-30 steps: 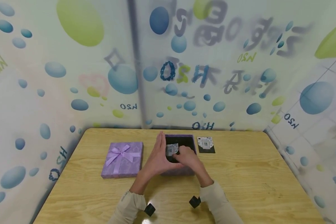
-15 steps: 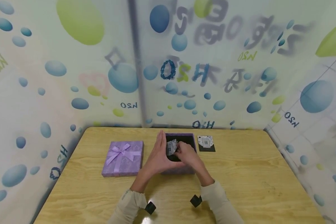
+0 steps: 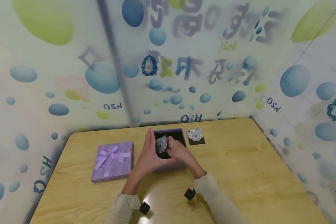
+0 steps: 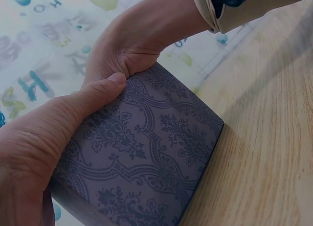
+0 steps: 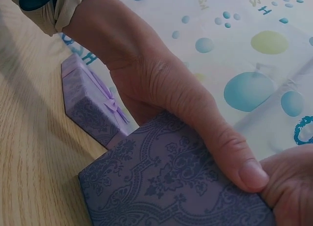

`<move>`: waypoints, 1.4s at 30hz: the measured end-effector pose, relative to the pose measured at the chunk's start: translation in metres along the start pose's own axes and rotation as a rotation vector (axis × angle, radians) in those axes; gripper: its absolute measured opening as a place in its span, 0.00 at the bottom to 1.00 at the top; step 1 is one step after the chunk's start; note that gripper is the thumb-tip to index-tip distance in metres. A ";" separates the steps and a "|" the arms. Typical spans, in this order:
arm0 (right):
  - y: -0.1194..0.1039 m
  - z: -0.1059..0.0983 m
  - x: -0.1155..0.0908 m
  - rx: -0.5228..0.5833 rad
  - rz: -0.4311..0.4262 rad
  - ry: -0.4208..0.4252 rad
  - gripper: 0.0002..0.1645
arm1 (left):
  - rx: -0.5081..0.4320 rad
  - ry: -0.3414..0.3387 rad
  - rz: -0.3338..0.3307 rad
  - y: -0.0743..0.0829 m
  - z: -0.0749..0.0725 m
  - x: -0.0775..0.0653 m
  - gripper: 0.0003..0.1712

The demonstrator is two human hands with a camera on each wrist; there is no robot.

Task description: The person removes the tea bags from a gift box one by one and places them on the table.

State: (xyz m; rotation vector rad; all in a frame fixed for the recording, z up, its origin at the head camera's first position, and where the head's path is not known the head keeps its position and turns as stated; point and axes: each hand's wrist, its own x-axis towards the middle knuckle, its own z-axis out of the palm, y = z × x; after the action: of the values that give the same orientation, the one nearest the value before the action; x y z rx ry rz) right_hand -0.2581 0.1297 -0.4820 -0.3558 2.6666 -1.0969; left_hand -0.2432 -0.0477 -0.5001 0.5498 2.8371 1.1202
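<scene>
In the head view, a purple patterned box [image 3: 170, 167] with a black inside stands uncovered at the back of the table. My left hand [image 3: 148, 158] rests against its left corner, the straight fingers along the left side and the thumb over the near rim. The left wrist view shows that thumb lying on top of the near wall [image 4: 142, 147]. Reaching inside, my right hand [image 3: 179, 151] pinches the right edge of a square printed packet [image 3: 161, 144], which sits tilted in the box. The right fingertips are partly hidden.
Left of the box lies its purple lid [image 3: 112, 163] with a ribbon bow. A similar square packet [image 3: 196, 137], white print over black, lies flat to the right. Behind the wooden table [image 3: 240, 174] hangs a curtain [image 3: 179, 62] with blue and green dots.
My right hand has taken hold of the packet's right edge and tilted it up inside the box. My left hand keeps its place. The head view has turned slightly right.
</scene>
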 end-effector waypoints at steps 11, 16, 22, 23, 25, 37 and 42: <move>-0.006 -0.001 0.000 0.025 0.003 -0.002 0.20 | 0.029 0.031 0.040 -0.002 -0.002 0.000 0.90; -0.007 -0.003 -0.002 0.036 0.006 0.002 0.18 | 0.032 0.029 0.050 -0.001 -0.002 0.001 0.90; -0.007 -0.002 -0.002 0.038 0.003 0.009 0.17 | 0.033 0.017 0.030 0.000 -0.002 0.000 0.90; -0.007 -0.002 -0.002 0.038 0.000 0.009 0.17 | 0.031 0.015 0.027 0.000 -0.002 0.001 0.90; -0.007 -0.002 -0.002 0.043 -0.006 0.013 0.16 | 0.031 0.019 0.031 -0.001 -0.002 0.001 0.90; -0.007 -0.004 0.001 0.118 -0.038 0.009 0.17 | 0.004 0.014 0.029 -0.004 -0.004 0.003 0.89; -0.006 -0.005 0.001 0.156 -0.032 0.000 0.17 | 0.000 0.010 0.035 -0.005 -0.003 0.003 0.89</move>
State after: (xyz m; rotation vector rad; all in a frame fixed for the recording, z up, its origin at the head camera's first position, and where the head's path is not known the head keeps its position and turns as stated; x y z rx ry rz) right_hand -0.2598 0.1284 -0.4746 -0.3692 2.5625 -1.3049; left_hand -0.2477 -0.0520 -0.5004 0.5982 2.8472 1.1311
